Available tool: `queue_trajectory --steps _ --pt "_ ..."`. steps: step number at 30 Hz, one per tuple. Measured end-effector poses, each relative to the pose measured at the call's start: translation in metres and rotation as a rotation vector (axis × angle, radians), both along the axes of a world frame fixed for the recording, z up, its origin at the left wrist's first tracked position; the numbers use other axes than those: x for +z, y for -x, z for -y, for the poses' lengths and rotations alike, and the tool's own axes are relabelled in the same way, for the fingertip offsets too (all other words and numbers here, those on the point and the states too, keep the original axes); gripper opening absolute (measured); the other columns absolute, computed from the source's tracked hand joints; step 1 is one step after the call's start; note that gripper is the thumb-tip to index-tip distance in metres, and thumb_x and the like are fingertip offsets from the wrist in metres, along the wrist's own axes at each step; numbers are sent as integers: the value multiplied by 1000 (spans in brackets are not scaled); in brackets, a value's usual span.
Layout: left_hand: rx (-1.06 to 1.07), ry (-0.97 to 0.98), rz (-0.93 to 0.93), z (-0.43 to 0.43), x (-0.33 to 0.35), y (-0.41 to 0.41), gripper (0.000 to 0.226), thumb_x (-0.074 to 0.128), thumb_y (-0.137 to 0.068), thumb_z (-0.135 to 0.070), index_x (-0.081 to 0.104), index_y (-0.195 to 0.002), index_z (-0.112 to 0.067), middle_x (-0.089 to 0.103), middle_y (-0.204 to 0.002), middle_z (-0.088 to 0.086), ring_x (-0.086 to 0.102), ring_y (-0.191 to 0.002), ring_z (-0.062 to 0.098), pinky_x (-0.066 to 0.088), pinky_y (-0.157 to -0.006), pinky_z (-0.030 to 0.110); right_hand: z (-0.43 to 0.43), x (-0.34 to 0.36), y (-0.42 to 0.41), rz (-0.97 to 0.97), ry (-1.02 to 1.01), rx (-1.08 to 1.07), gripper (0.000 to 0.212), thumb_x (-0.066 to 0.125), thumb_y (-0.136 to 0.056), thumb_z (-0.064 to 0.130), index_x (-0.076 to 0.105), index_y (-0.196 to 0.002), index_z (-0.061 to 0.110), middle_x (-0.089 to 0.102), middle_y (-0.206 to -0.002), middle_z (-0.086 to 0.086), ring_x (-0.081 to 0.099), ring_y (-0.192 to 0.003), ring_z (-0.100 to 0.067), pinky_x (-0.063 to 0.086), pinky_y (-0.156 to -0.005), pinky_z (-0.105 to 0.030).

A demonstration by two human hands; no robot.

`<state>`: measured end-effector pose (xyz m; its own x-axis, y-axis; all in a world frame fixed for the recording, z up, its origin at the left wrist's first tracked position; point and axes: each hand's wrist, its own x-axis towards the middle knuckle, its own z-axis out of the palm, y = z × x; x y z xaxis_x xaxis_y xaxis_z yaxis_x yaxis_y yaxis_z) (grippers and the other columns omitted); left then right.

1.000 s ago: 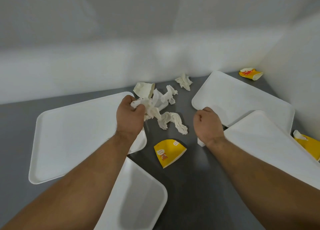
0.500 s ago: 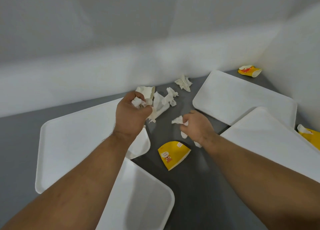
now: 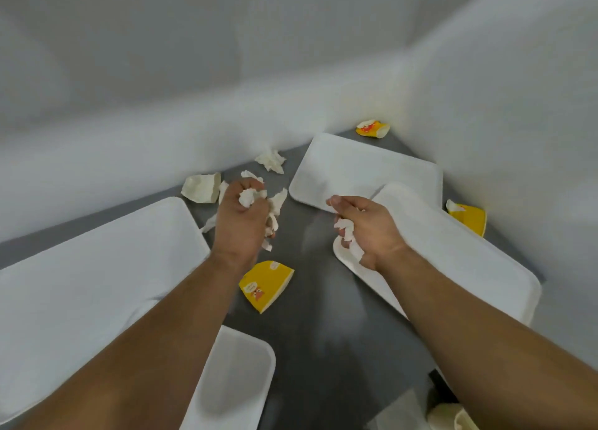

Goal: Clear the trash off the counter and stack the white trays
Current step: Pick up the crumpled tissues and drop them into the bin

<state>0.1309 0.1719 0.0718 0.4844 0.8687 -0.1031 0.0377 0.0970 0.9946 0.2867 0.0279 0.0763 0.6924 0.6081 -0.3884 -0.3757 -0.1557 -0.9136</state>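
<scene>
Counter [image 3: 323,332] centre (tray-ringed) bare

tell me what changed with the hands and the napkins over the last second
The right hand, an empty fist a second ago, reached to the twisted napkin on the counter and now holds it lifted. The left hand gathered more of its crumpled napkins and raised them. The yellow wrapper, white trays and far napkin scraps lie where they were.
</scene>
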Motion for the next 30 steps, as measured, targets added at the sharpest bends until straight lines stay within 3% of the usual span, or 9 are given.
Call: queue_trajectory --steps 3,5,9,10,14,17,21,25,30 --pt "-134 4 -42 32 5 -26 12 60 -91 -44 68 -100 -41 66 -70 1 57 -52 16 46 -43 29 41 12 -10 3 103 -137 48 73 -83 58 69 -70 12 60 -61 -4 47 -44 -14 43 -45 -27" --pt "-228 52 -43 59 8 -44 17 63 -84 -51 68 -86 -35 60 -60 2 52 -44 16 41 -39 27 72 17 -18 -100 38 -235 54 65 -85 64 58 -60 17 55 -60 -4 44 -43 -15 40 -43 -26" --pt "-455 243 62 122 4 -83 5 56 -71 -17 55 -74 -20 50 -61 11 51 -52 25 37 -48 27 156 22 -35 -345 -214 -288 22 59 -86 19 58 -64 18 53 -73 -4 53 -54 -21 45 -46 -27" --pt "-502 284 78 140 2 -92 21 50 -63 -4 53 -79 -18 50 -68 12 52 -57 26 37 -51 29 180 20 -40 -374 -282 -290 20 49 -83 5 56 -67 17 52 -79 -7 54 -63 -24 48 -52 -30" --pt "-752 222 28 239 3 -138 40 46 -62 4 44 -99 -12 62 -83 4 63 -76 21 48 -68 42 295 3 -68 -325 -312 -342 47 24 -73 -25 46 -87 14 47 -102 -13 53 -90 -34 48 -69 -38" --pt "-944 94 -75 341 -13 -165 40 59 -77 -2 49 -114 -12 69 -104 2 68 -101 25 56 -90 46 404 -19 -72 -262 -309 -467 53 30 -76 -31 52 -97 13 56 -100 -14 64 -81 -27 55 -63 -34" --pt "-1105 23 -91 443 -32 -196 45 70 -92 -7 56 -132 -21 69 -122 -1 68 -112 12 55 -89 22 498 -62 -75 -290 -311 -620 41 46 -89 -22 56 -122 2 64 -116 -21 65 -104 -33 58 -87 -39" --pt "-1071 139 -153 490 -66 -211 45 73 -89 -12 60 -130 -26 70 -124 -2 67 -118 17 53 -102 37 532 -95 -66 -350 -341 -770 33 55 -95 -9 57 -128 -2 68 -123 -24 69 -108 -34 58 -93 -40" --pt "-975 363 -482 585 -195 -229 42 73 -86 1 62 -125 -11 72 -118 14 71 -110 34 57 -97 52 620 -218 -58 -469 -141 -1004 27 70 -91 1 64 -116 8 72 -115 -22 73 -101 -35 62 -71 -36"
